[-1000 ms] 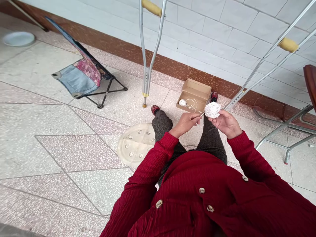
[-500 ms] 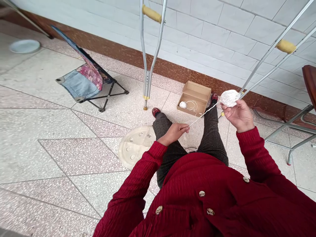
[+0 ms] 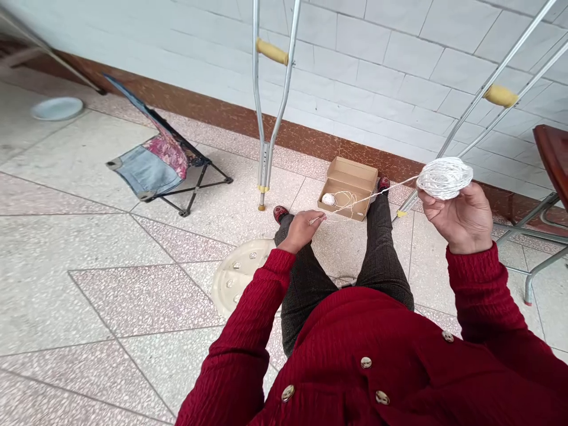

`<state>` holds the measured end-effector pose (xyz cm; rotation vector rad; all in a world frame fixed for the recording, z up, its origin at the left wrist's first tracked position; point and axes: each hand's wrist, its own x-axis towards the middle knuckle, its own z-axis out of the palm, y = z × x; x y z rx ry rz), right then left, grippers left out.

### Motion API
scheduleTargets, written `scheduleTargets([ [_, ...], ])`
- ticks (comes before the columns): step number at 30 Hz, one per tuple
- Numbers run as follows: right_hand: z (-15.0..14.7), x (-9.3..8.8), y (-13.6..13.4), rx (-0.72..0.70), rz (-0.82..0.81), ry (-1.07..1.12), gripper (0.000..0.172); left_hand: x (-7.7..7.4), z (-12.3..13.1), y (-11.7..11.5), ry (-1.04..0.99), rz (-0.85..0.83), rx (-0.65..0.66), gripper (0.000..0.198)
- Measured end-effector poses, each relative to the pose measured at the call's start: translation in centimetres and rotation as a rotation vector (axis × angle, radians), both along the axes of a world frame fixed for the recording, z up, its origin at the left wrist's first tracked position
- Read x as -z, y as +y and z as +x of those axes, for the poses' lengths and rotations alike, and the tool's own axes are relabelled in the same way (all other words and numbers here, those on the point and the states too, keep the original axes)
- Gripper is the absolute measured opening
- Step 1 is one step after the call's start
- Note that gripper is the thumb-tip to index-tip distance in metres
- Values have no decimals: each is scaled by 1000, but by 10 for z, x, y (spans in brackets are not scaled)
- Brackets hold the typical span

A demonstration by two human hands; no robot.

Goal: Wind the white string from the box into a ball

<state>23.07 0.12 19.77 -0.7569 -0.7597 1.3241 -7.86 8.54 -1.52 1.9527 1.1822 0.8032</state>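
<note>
A thick ball of white yarn [image 3: 445,177] rests in the fingers of my right hand [image 3: 465,216], raised on the right. From it a white strand [image 3: 377,194] runs across to my left hand [image 3: 302,229], whose thumb and fingers pinch it in front of my left knee. Between my feet on the floor stands an open cardboard box [image 3: 323,210]. Inside lies a smaller white yarn ball [image 3: 329,199] with loose loops of yarn beside it. The strand passes over the box in this view.
One crutch [image 3: 265,171] leans on the tiled wall ahead; another crutch [image 3: 465,127] leans at the right. A folding chair [image 3: 151,168] stands at the left, a pale plate [image 3: 57,109] beyond it. A round plastic stool [image 3: 233,278] is by my left leg. A metal-legged chair [image 3: 528,278] stands right.
My right hand has moved outward to the right with the yarn ball, and my left hand slightly to the left. The strand between them is longer. The view has tilted a little upward.
</note>
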Motion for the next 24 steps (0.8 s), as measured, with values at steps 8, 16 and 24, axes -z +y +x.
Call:
scheduleTargets([
  [8,-3,-12,-11,57,-53,-38,20,-14,9,14,-256,-241,-87,31],
  [16,5,-4,-6,115,-68,-63,21,-18,10,2,98,-36,-64,23],
  [24,16,-11,-4,223,91,-14,24,-39,-10,-13,-173,-379,53,36],
])
